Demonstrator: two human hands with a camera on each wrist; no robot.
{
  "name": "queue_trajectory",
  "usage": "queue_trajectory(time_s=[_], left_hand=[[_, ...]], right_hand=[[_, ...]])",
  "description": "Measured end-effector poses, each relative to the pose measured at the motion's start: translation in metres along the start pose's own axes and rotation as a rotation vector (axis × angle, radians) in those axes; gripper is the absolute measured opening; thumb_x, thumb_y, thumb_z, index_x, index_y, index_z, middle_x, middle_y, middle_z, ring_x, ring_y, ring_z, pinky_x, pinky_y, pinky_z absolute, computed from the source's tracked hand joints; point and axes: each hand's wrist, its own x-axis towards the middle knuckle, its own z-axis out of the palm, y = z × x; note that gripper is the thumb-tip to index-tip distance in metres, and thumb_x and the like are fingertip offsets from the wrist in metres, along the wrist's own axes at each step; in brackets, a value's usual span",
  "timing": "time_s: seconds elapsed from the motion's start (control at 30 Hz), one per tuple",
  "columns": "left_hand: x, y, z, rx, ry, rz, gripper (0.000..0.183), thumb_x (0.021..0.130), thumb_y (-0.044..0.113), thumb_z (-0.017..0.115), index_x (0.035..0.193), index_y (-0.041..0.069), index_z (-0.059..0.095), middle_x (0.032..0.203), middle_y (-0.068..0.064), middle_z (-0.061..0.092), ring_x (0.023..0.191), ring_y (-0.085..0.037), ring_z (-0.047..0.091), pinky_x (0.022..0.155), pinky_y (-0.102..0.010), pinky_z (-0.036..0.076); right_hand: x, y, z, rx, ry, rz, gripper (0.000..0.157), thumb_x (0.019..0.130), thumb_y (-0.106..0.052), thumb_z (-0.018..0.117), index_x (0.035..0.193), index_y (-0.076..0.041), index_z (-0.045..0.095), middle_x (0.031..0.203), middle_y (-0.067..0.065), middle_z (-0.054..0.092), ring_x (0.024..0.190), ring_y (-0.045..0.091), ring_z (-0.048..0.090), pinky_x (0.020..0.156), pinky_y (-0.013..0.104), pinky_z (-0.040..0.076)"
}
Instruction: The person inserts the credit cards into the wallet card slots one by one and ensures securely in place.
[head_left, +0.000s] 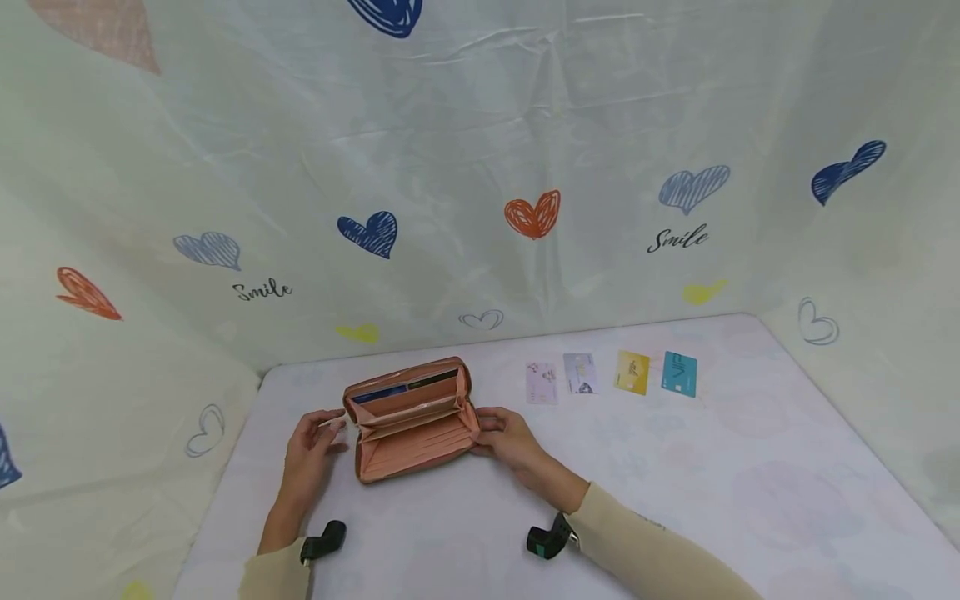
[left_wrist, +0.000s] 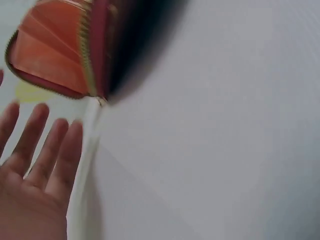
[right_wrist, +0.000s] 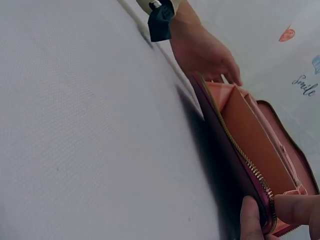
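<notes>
An unzipped salmon-pink zip-around wallet [head_left: 420, 454] lies spread on the white table, its pleated middle and card slots showing. A blue card [head_left: 380, 393] and a dark card [head_left: 432, 380] stick out of the slots in its far panel. My right hand [head_left: 517, 446] pinches the wallet's near right edge; in the right wrist view, the thumb [right_wrist: 251, 220] is outside and a finger inside the zipper rim. Beside the left end is my left hand [head_left: 309, 458]. The left wrist view shows its fingers [left_wrist: 62, 155] straight and apart from the wallet.
Right of the wallet, a pale pink card [head_left: 542, 383], a lavender card [head_left: 581, 373], a yellow card [head_left: 632, 372] and a teal card [head_left: 678, 374] lie in a row. Behind the table [head_left: 637, 492] hangs a white curtain [head_left: 450, 142] printed with hearts.
</notes>
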Motion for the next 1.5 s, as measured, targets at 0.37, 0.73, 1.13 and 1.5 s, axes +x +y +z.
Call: queue_trajectory(time_s=[0.37,0.73,1.13,1.5], left_hand=[[0.02,0.027,0.019,0.015,0.027,-0.039,0.05,0.115,0.031,0.044,0.152,-0.003,0.047,0.145,-0.018,0.056,0.109,0.011,0.055,0.092,-0.011,0.049],[0.016,0.031,0.022,0.075,0.086,-0.102,0.045,0.114,0.034,0.045,0.136,-0.004,0.057,0.098,0.007,0.063,0.092,0.002,0.056,0.08,-0.015,0.051],[-0.005,0.031,0.015,0.065,-0.002,-0.11,0.04,0.114,0.026,0.048,0.137,-0.006,0.055,0.094,0.016,0.063,0.086,0.001,0.059,0.071,-0.02,0.055],[-0.022,0.037,0.018,-0.014,-0.154,-0.163,0.036,0.112,0.017,0.049,0.142,-0.004,0.051,0.121,0.0,0.06,0.093,-0.005,0.063,0.075,-0.032,0.062]], right_hand=[[-0.001,0.0,-0.003,0.071,0.0,-0.015,0.046,0.1,0.01,0.059,0.144,0.017,0.046,0.125,0.029,0.062,0.101,0.022,0.072,0.092,0.037,0.06],[-0.007,0.006,0.009,0.206,0.031,-0.105,0.059,0.1,0.009,0.059,0.153,0.015,0.034,0.131,0.026,0.058,0.108,0.018,0.067,0.102,0.038,0.056],[-0.004,0.006,0.009,0.239,0.034,-0.143,0.06,0.102,0.005,0.058,0.155,0.013,0.032,0.153,0.034,0.043,0.125,0.024,0.062,0.106,0.036,0.053],[-0.01,0.0,0.011,0.183,0.03,-0.153,0.061,0.104,0.002,0.058,0.157,0.013,0.03,0.156,0.034,0.041,0.125,0.023,0.059,0.104,0.029,0.052]])
